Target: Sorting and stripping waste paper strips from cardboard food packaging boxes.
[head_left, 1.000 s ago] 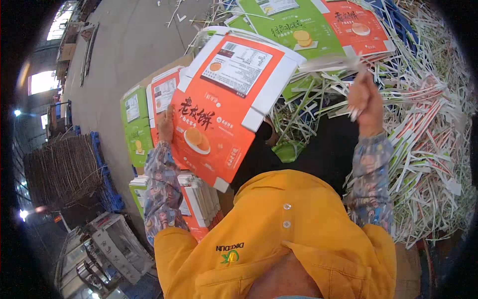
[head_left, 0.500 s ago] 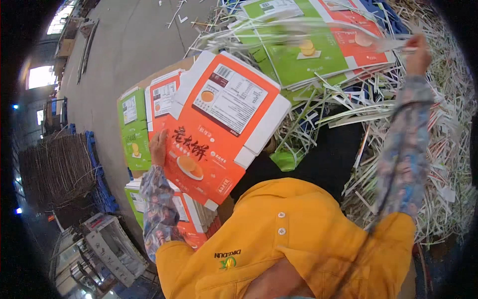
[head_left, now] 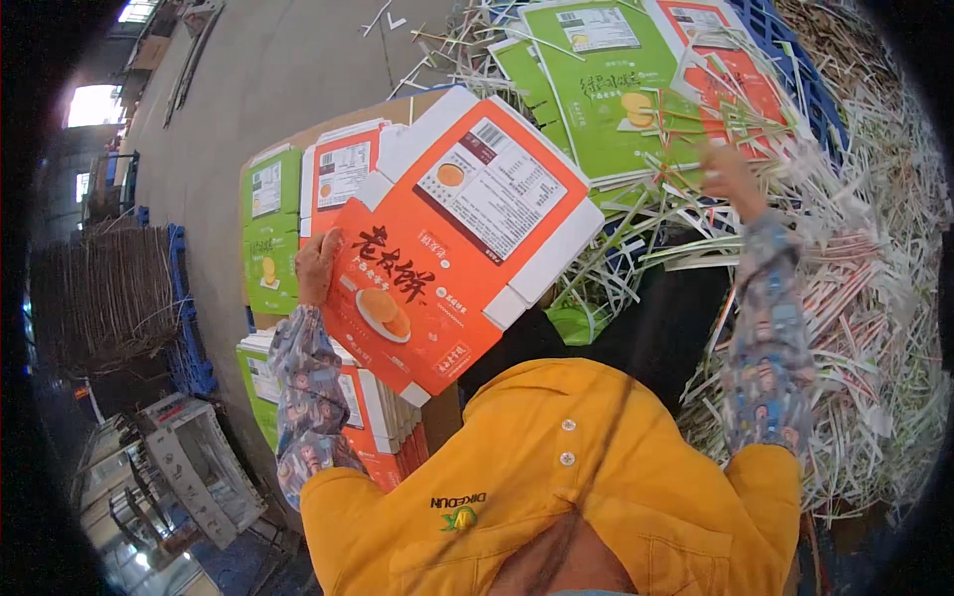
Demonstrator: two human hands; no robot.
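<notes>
A wide heap of white, red and green cardboard trimming strips (head_left: 855,298) fills the right side, with a printed green and orange uncut carton sheet (head_left: 636,89) lying on its upper edge. Left of the heap, the flat orange die-cut cardboard box blank (head_left: 457,238) is held tilted above stacked green and orange blanks (head_left: 273,228). The left hand (head_left: 316,266) grips its left edge, fingers curled around it; the right hand (head_left: 730,171) reaches into the strips beside the sheet, its fingers too blurred to tell.

A smooth grey concrete floor (head_left: 268,89) stretches away; bright daylight windows (head_left: 94,104) glow beyond it (blue plastic pallets (head_left: 189,328) stand left of the floor).
</notes>
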